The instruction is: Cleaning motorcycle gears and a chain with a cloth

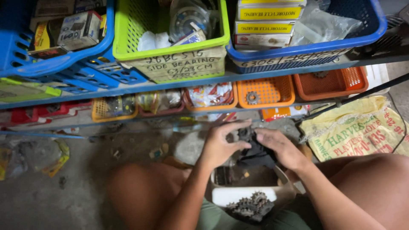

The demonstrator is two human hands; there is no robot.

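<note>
Head view, looking down between my bare knees at the floor in front of a shelf. My left hand (221, 142) and my right hand (281, 149) meet over a small dark sprocket (246, 133) wrapped partly in a black cloth (257, 154); the left grip is closed on the sprocket's left edge with thumb and fingers, and the right grip is closed on the cloth and the part from the right side. The sprocket is held in the air above a white container (230, 195), near my lap, which carries a pile of dark toothed sprockets (251, 206). Behind the hands, the lower shelf carries an orange basket (266, 91) with one sprocket lying in it, and a second orange basket (330, 83) to its right. The upper shelf bears a green basket (170, 47) between two blue baskets (306, 42). A yellow printed sack (358, 127) lies at the right.
</note>
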